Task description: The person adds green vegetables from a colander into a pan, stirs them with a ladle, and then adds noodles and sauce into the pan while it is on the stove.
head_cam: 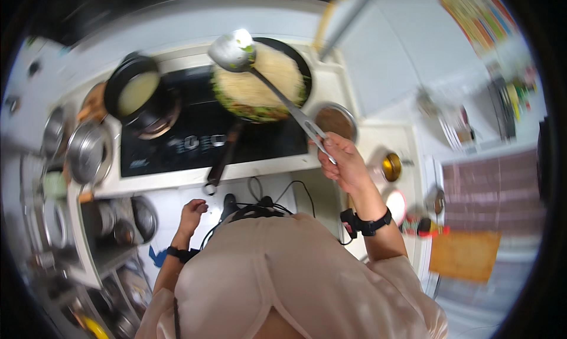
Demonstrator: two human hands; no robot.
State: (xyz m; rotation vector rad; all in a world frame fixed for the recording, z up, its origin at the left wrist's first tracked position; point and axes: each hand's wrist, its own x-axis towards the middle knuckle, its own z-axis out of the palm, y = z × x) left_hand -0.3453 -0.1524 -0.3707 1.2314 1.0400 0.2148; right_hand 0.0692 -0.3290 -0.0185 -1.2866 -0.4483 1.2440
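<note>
My right hand (pixel 343 161) grips the slotted handle of a metal ladle or wok spatula (pixel 283 100). Its shiny head (pixel 232 51), with green bits stuck to it, is over the far left part of a black frying pan (pixel 308 69). A broad pale layer, apparently noodles or a flatbread (pixel 270 75), covers chopped greens (pixel 252 111) in that pan. The pan's dark handle (pixel 221 159) points towards me past the cooktop's front edge. Left of this handle's end, my left hand (pixel 192 215) hangs with loosely bent fingers and holds nothing.
On the black cooktop (pixel 190 95), a dark pot (pixel 135 88) of pale yellowish liquid stands at left. Metal bowls (pixel 91 150) sit beyond it. A round container with brown contents (pixel 334 122) is right of the pan. Farther right are an amber glass (pixel 391 166) and a sauce bottle (pixel 424 227).
</note>
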